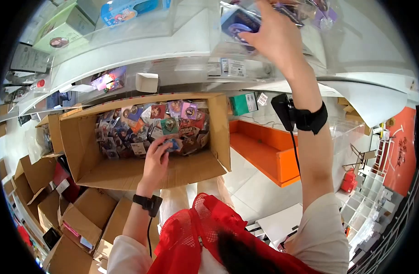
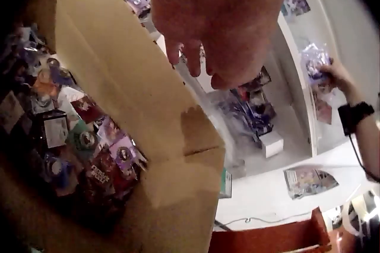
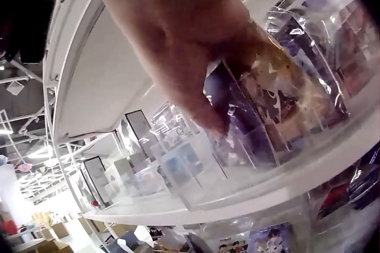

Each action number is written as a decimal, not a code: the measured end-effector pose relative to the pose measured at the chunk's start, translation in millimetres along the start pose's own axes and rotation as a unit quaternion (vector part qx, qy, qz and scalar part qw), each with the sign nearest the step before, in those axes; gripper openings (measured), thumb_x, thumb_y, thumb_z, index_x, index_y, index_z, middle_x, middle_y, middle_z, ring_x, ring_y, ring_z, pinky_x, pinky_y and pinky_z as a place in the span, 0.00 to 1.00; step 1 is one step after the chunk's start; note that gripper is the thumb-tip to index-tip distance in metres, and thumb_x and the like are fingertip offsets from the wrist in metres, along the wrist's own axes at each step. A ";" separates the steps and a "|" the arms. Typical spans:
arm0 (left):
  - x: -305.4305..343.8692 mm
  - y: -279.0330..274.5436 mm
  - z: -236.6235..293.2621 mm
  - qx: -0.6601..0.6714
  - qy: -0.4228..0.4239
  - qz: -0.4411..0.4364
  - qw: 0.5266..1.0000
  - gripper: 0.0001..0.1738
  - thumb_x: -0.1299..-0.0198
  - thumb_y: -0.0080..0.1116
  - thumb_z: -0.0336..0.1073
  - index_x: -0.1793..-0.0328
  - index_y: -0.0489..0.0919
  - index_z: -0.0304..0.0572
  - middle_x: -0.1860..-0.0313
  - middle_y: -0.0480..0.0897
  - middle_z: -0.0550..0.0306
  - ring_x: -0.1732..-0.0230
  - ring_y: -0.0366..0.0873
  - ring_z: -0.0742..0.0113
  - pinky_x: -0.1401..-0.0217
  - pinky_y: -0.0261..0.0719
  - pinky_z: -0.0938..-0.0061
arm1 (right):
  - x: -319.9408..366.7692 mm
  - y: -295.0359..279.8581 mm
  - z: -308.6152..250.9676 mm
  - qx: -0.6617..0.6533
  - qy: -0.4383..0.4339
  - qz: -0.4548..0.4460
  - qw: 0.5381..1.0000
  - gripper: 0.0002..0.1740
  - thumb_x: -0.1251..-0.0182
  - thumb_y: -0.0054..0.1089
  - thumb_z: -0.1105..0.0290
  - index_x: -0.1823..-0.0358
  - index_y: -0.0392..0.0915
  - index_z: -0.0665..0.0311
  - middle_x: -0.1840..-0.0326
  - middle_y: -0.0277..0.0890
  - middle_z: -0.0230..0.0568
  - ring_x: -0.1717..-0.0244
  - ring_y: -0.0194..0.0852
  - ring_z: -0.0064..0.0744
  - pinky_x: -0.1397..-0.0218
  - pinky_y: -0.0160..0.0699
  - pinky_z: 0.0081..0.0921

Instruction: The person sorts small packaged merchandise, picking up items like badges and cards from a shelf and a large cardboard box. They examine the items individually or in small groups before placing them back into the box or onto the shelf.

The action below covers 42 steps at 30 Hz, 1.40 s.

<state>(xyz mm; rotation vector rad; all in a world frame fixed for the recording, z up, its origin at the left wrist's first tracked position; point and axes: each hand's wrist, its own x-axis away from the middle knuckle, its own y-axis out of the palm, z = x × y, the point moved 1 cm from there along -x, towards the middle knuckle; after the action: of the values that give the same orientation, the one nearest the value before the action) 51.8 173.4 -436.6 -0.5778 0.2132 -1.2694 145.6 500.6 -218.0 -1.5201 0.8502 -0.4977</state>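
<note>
While left hand point(image 1: 155, 162) reaches into box point(image 1: 127, 172), right hand point(image 1: 275, 34) holds packet point(image 1: 237, 23) up at clear bin point(image 3: 196, 188).
Step looks like placing, nearly seated. Right fingers curl round packet. Left fingertips rest on packets point(image 1: 150, 121) in box, grip cannot tell. Packet is high at bin mouth, printed face outward, long axis seemingly upright, partly hidden by hand. Next move likely calls for letting go only once packet stands steady.

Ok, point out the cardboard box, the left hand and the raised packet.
cardboard box point(image 1: 127, 172), head view, front flap
left hand point(image 1: 155, 160), head view, its back
packet point(image 1: 236, 22), head view, dark front
</note>
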 end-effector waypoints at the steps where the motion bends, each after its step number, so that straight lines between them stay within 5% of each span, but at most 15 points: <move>1: -0.8 -4.0 -2.2 0.002 -0.009 0.019 1.000 0.18 0.52 0.47 0.19 0.53 0.72 0.41 0.46 0.68 0.52 0.44 0.65 0.52 0.43 0.64 0.67 | 4.1 2.5 -0.1 0.007 0.007 0.029 1.000 0.27 0.60 0.65 0.69 0.57 0.65 0.72 0.67 0.73 0.58 0.63 0.72 0.53 0.60 0.71 0.37; 5: -0.2 -18.1 -7.9 0.041 -0.058 0.075 0.995 0.18 0.50 0.44 0.17 0.53 0.72 0.40 0.46 0.68 0.53 0.45 0.66 0.57 0.45 0.64 0.72 | 23.7 -4.3 -2.2 -0.098 0.041 0.214 0.971 0.25 0.57 0.65 0.68 0.57 0.66 0.68 0.66 0.74 0.47 0.64 0.74 0.43 0.63 0.72 0.34; 8: 2.7 -23.3 -18.5 0.067 -0.070 0.106 0.990 0.19 0.51 0.44 0.16 0.53 0.72 0.41 0.47 0.68 0.56 0.47 0.66 0.62 0.47 0.64 0.76 | 35.4 -16.5 2.2 -0.115 0.091 0.371 0.917 0.29 0.61 0.72 0.61 0.61 0.71 0.72 0.63 0.75 0.44 0.62 0.74 0.34 0.55 0.71 0.27; 11: 3.7 -19.1 -32.9 0.121 -0.045 0.134 0.983 0.20 0.49 0.42 0.16 0.51 0.71 0.40 0.45 0.68 0.56 0.46 0.66 0.64 0.47 0.63 0.77 | 62.2 -33.9 1.6 -0.349 0.091 0.394 0.845 0.23 0.56 0.68 0.71 0.60 0.69 0.73 0.62 0.74 0.44 0.64 0.74 0.27 0.57 0.73 0.20; 15: -5.2 -15.2 -21.6 0.390 -0.107 0.111 0.908 0.18 0.42 0.40 0.25 0.45 0.67 0.39 0.42 0.66 0.55 0.43 0.65 0.65 0.44 0.63 0.74 | 126.6 -13.0 -51.1 -0.607 0.164 0.190 0.754 0.26 0.53 0.62 0.78 0.51 0.64 0.69 0.57 0.71 0.40 0.59 0.71 0.27 0.55 0.72 0.21; 19: -27.8 -18.8 27.7 0.668 -0.096 0.010 0.738 0.27 0.38 0.39 0.50 0.39 0.60 0.39 0.39 0.63 0.53 0.38 0.59 0.63 0.38 0.59 0.68 | 165.7 61.7 -89.2 -0.768 0.321 -0.125 0.540 0.29 0.56 0.67 0.75 0.51 0.64 0.69 0.57 0.71 0.39 0.60 0.71 0.24 0.55 0.71 0.21; 20: -27.1 -19.6 40.0 0.653 -0.117 0.018 0.748 0.36 0.41 0.36 0.60 0.37 0.58 0.39 0.38 0.61 0.51 0.36 0.57 0.62 0.36 0.55 0.66 | 176.6 77.8 -93.8 -0.764 0.337 -0.144 0.531 0.29 0.56 0.66 0.75 0.51 0.64 0.69 0.57 0.71 0.39 0.60 0.71 0.24 0.55 0.71 0.21; 23: -17.8 -24.8 48.2 0.737 -0.139 -0.073 0.657 0.46 0.48 0.40 0.67 0.34 0.52 0.38 0.38 0.61 0.50 0.40 0.62 0.60 0.39 0.61 0.65 | 205.5 108.0 -102.5 -0.738 0.370 -0.181 0.534 0.28 0.55 0.66 0.74 0.52 0.64 0.70 0.58 0.71 0.39 0.59 0.71 0.24 0.55 0.71 0.21; 25: -8.4 -21.6 54.5 0.684 -0.153 -0.066 0.710 0.49 0.51 0.46 0.67 0.33 0.49 0.40 0.39 0.63 0.50 0.41 0.64 0.60 0.41 0.64 0.65 | 213.0 116.6 -102.8 -0.707 0.357 -0.182 0.583 0.27 0.54 0.65 0.73 0.52 0.63 0.70 0.59 0.71 0.39 0.60 0.71 0.24 0.54 0.70 0.21; 27: 2.3 -11.9 45.9 0.695 -0.200 -0.072 0.687 0.40 0.50 0.58 0.48 0.36 0.52 0.40 0.43 0.66 0.52 0.43 0.66 0.61 0.41 0.65 0.64 | 214.9 120.6 -103.0 -0.686 0.343 -0.197 0.611 0.25 0.50 0.62 0.71 0.51 0.62 0.69 0.58 0.70 0.39 0.58 0.69 0.25 0.53 0.68 0.22; 29: 8.6 -8.8 47.9 0.707 -0.245 -0.076 0.659 0.35 0.49 0.58 0.40 0.37 0.55 0.40 0.44 0.66 0.52 0.44 0.66 0.61 0.42 0.66 0.64 | 214.4 126.5 -105.2 -0.687 0.330 -0.194 0.617 0.24 0.48 0.60 0.71 0.51 0.62 0.68 0.58 0.69 0.39 0.58 0.68 0.25 0.52 0.67 0.22; 30: 11.4 -7.5 47.7 0.721 -0.241 -0.070 0.646 0.34 0.48 0.58 0.39 0.38 0.55 0.40 0.44 0.67 0.52 0.44 0.67 0.61 0.42 0.66 0.64 | 219.3 136.3 -103.8 -0.655 0.308 -0.190 0.663 0.23 0.45 0.57 0.69 0.51 0.61 0.67 0.58 0.68 0.38 0.58 0.66 0.25 0.52 0.65 0.22; 32: 14.8 -5.1 44.0 0.747 -0.232 -0.060 0.621 0.32 0.48 0.57 0.37 0.38 0.56 0.39 0.45 0.68 0.52 0.45 0.68 0.61 0.43 0.67 0.65 | 220.1 139.3 -107.6 -0.673 0.324 -0.150 0.648 0.21 0.44 0.56 0.67 0.52 0.61 0.68 0.58 0.68 0.38 0.59 0.66 0.25 0.53 0.65 0.22; 37: 14.6 -13.5 41.0 0.678 -0.260 -0.035 0.687 0.27 0.47 0.54 0.28 0.41 0.60 0.38 0.50 0.72 0.54 0.49 0.71 0.63 0.48 0.72 0.67 | 218.6 136.2 -117.8 -0.673 0.388 -0.057 0.627 0.18 0.40 0.53 0.65 0.54 0.62 0.68 0.59 0.68 0.37 0.60 0.66 0.22 0.53 0.66 0.20; 42: 14.7 -7.5 15.2 0.634 -0.301 0.003 0.713 0.24 0.48 0.50 0.24 0.43 0.63 0.38 0.52 0.73 0.54 0.54 0.73 0.69 0.55 0.76 0.75 | 214.3 146.8 -112.0 -0.748 0.412 -0.097 0.512 0.17 0.39 0.51 0.69 0.51 0.63 0.68 0.56 0.70 0.37 0.57 0.69 0.26 0.51 0.67 0.23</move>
<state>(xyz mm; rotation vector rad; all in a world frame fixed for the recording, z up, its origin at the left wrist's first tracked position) 56.9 162.7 -417.6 0.2582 -1.1574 -0.8663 166.0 270.6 -381.3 -3.0738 2.2289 -0.6846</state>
